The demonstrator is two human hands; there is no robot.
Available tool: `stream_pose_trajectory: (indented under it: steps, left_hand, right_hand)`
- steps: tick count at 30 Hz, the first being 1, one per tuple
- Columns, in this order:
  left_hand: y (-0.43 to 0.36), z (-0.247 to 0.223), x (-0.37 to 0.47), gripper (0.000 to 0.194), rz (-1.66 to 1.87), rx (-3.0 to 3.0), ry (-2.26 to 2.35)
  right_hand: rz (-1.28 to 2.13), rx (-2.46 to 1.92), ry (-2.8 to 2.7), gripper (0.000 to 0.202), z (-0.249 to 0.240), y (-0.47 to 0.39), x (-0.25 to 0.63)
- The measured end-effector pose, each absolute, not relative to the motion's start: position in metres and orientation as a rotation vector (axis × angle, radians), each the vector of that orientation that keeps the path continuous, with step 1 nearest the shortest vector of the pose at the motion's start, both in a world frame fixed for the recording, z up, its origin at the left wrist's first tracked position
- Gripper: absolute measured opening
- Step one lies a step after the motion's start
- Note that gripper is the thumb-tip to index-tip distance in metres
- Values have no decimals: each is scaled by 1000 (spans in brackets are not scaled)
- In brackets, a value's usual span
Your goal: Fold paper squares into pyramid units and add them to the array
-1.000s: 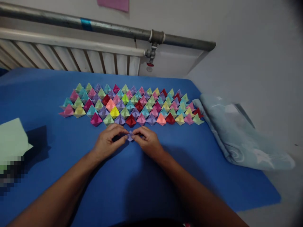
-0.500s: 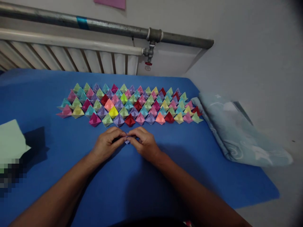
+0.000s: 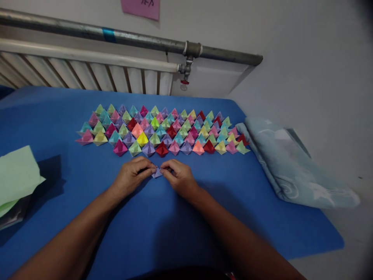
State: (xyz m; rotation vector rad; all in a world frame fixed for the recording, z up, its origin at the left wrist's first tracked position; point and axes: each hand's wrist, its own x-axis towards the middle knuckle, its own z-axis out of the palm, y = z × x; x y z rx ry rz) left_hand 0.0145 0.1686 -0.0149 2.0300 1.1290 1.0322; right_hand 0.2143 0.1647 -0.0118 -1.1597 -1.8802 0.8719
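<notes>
Between my two hands is a small piece of folded purple paper, just above the blue surface. My left hand pinches its left side between thumb and forefinger. On the other side, the fingertips of my right hand close on its right edge. Part of the paper is hidden by my fingers. Right behind my hands stand rows of folded paper boats in many colours, among them a dark red boat, a purple boat and a yellow boat.
Green paper sheets lie at the left edge on something dark. A folded pale blue cloth rests at the right on the blue surface. Behind are a white radiator, a metal pipe and a valve.
My fingertips have moved slightly apart, and the purple paper shows wider and flatter between them. The camera view has shifted a little, so more of the pink note shows.
</notes>
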Motion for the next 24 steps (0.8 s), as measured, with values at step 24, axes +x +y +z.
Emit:
stream_pose_trajectory:
  steps: [24]
  left_hand:
    - [166, -5, 17, 10, 1038, 1797, 1170]
  right_hand:
    - [821, -1114, -1855, 14, -16, 161, 216]
